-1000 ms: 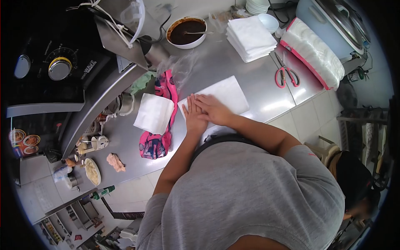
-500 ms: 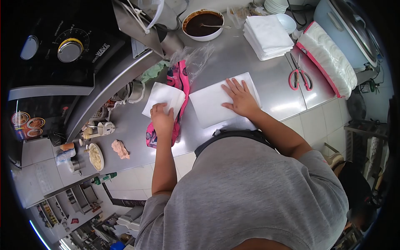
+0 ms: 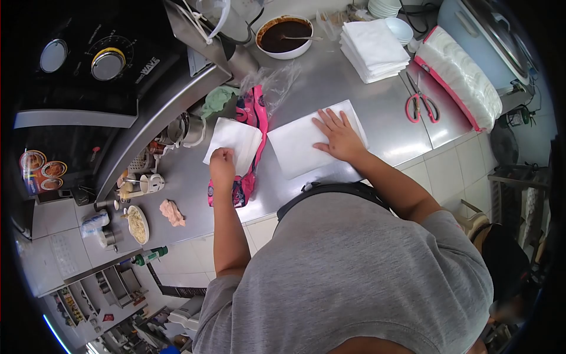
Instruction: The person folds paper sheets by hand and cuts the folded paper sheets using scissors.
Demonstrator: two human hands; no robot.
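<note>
My left hand (image 3: 222, 167) is over the near left part of a small stack of white paper napkins (image 3: 237, 139). Its fingers are drawn together in a pinch on the top napkin. That stack lies on a crumpled pink plastic wrapper (image 3: 254, 118) with a clear end. To the right, my right hand (image 3: 340, 135) rests flat, fingers spread, on a wider white napkin sheet or pile (image 3: 295, 147). How many layers lie under it I cannot tell.
Further back are a folded napkin stack (image 3: 374, 50), a bowl of dark sauce (image 3: 285, 36) and white dishes (image 3: 400, 29). Pink-handled scissors (image 3: 421, 106) lie beside a wrapped napkin pack (image 3: 457, 76). Pink crumpled paper or cloth (image 3: 172, 212) and an oval dish (image 3: 138, 225) sit left.
The fingers of my left hand have gone from spread on the small napkin stack to pinched together, slightly lower and to the left. My right hand stays flat in place.
</note>
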